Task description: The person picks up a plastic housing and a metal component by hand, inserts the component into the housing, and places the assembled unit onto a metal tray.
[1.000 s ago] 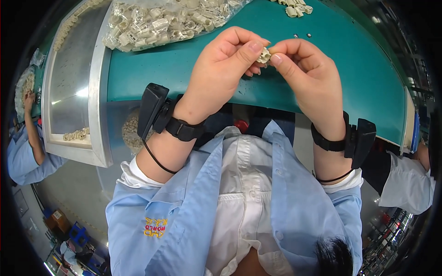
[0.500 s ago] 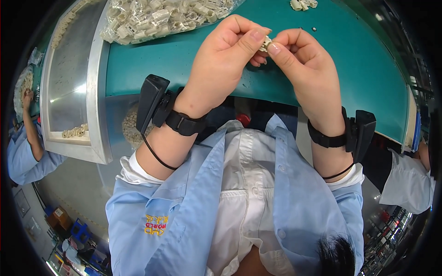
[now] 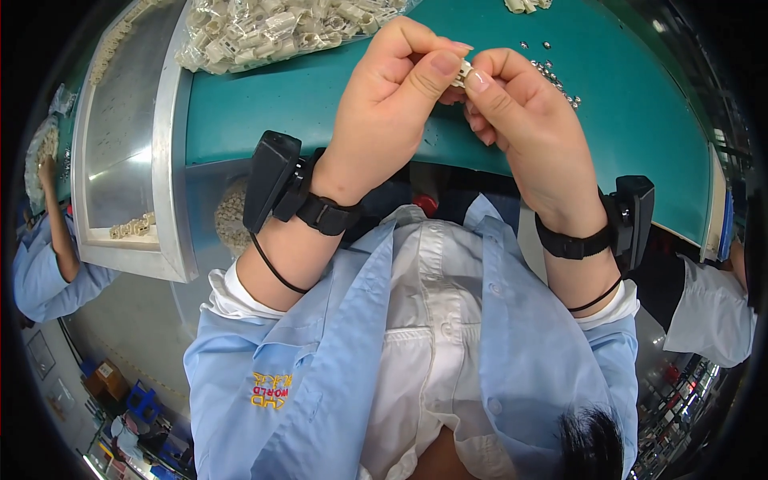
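Over the green tabletop, a small cream plastic part [image 3: 462,75] is pinched between the fingertips of both hands. My left hand [image 3: 394,98] is closed on its left side, thumb and index finger pressed together. My right hand [image 3: 524,112] is closed too, its thumb and index finger against the part's right side. Fingertips cover much of the part, so its full shape is hidden. Just beyond my right hand lie several small shiny metal pieces [image 3: 550,74], loose on the table.
A clear bag of cream plastic parts [image 3: 280,30] lies at the far left of the green table [image 3: 640,136]. More such parts [image 3: 524,6] sit at the far edge. On the left stands a metal-framed tray [image 3: 178,172]. Another person's arm [image 3: 60,232] shows beyond it.
My right hand has shifted and turned slightly, uncovering metal pieces that it hid before. Both hands still pinch the cream part. At the far left, the other person's hand has moved a little.
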Action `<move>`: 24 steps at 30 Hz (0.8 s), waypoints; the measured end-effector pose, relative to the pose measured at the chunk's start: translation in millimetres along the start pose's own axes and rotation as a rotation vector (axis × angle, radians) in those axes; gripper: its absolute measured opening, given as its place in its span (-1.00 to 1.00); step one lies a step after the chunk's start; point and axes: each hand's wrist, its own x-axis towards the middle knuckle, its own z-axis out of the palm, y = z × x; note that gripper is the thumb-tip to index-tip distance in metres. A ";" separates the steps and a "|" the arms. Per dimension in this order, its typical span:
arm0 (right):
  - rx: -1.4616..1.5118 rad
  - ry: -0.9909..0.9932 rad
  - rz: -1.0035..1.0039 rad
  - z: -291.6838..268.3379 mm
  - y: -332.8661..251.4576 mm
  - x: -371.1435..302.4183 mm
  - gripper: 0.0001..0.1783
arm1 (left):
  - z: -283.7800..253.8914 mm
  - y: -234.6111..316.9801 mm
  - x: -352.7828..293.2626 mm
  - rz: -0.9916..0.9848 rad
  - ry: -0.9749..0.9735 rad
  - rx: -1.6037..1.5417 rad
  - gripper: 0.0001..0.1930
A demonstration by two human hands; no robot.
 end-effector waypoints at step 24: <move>-0.038 0.092 -0.232 3.3 4.6 -0.5 -0.85 | -1.2 14.5 -1.7 -0.181 -0.054 -0.268 -0.79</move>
